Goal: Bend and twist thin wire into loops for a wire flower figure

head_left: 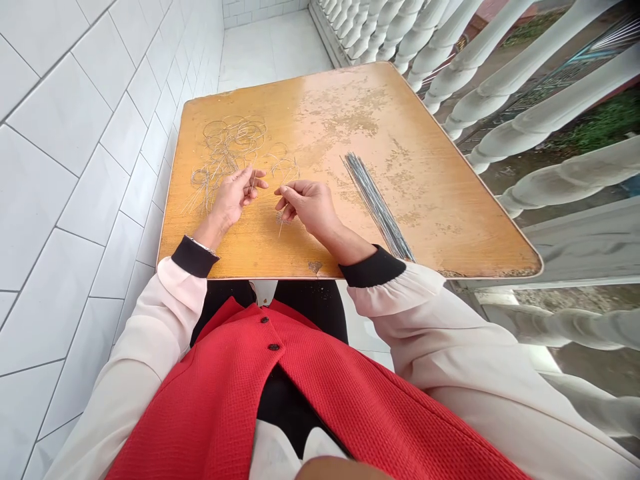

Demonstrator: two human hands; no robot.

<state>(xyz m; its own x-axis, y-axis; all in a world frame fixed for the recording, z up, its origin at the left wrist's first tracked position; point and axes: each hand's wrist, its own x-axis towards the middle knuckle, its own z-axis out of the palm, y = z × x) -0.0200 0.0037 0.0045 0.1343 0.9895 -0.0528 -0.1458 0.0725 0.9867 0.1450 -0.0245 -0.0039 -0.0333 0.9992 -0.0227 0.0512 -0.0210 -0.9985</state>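
My left hand (237,195) is over the near left part of the table, thumb and fingers curled together around what looks like a thin wire, its line faint at the fingertips. Just to its right, my right hand (309,203) pinches a thin wire (280,229) between thumb and forefinger; one end points down below the fingers. A small gap separates the two hands. Beyond the left hand lies a loose tangle of looped wires (233,143). A bundle of straight grey wires (377,203) rests to the right of my right hand.
The wooden table (340,237) has worn, peeling patches and a chipped near edge. White tiled wall (85,160) runs close along the left. White balusters (480,110) line the right side. My lap is against the near edge.
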